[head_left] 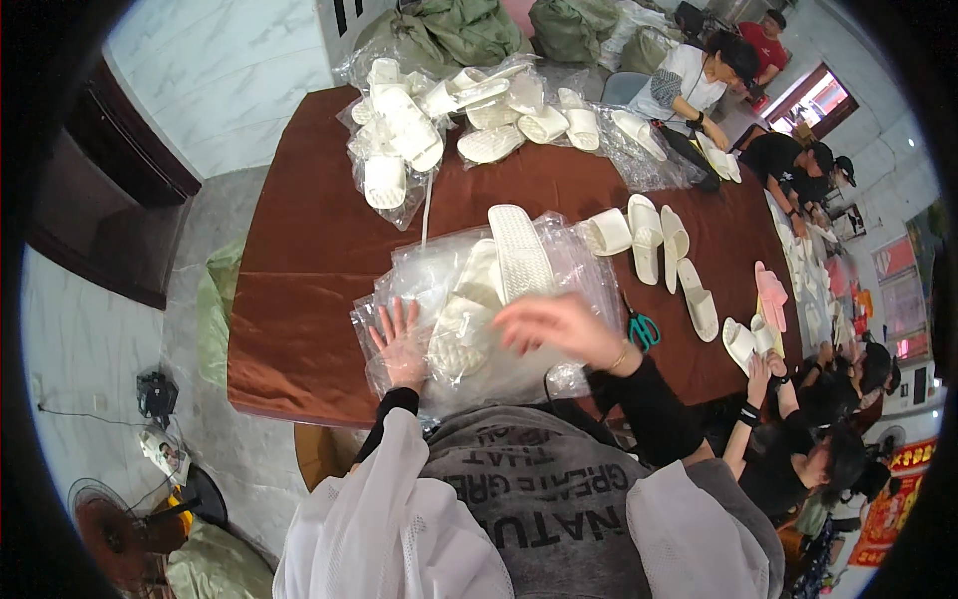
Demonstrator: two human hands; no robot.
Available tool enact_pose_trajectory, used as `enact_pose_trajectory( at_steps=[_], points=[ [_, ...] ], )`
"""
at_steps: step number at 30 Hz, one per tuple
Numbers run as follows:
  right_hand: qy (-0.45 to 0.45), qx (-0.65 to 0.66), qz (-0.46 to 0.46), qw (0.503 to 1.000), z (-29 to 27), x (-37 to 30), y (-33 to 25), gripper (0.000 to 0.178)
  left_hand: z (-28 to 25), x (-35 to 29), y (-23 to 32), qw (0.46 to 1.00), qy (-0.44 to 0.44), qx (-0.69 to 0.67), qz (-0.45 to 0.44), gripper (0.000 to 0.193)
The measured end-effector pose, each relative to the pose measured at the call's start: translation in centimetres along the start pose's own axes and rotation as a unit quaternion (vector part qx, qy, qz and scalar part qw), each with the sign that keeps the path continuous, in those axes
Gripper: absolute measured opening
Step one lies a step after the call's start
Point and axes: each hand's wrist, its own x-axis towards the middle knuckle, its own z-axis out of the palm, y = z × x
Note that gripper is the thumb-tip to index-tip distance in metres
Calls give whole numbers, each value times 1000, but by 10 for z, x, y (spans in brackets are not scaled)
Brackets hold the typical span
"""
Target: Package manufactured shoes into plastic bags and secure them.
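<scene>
A stack of clear plastic bags (399, 272) lies at the table's near side. My left hand (401, 349) rests on it with fingers spread, holding nothing. Beside that hand, a white slipper (461, 334) is under or inside the clear plastic. A second white slipper (521, 248) lies on the stack with its textured sole up. My right hand (559, 327) is over the near end of this slipper, its fingers pointing left and smeared by motion. Whether it touches the slipper cannot be told.
Teal-handled scissors (644, 327) and several loose white slippers (646, 240) lie to the right on the brown-covered table (299, 299). Bagged slippers (404, 130) are piled at the far side. A co-worker's hands (763, 371) hold white slippers at the right; other people work beyond.
</scene>
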Motion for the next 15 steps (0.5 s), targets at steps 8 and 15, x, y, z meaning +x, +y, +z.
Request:
enact_pose_trajectory(
  at_steps=[8, 15],
  points=[
    [282, -150, 153, 935, -124, 22, 203, 30, -8, 11, 9, 997, -11, -73, 6, 64],
    [245, 189, 173, 935, -94, 40, 184, 24, 8, 8, -7, 992, -22, -125, 3, 63]
  ],
)
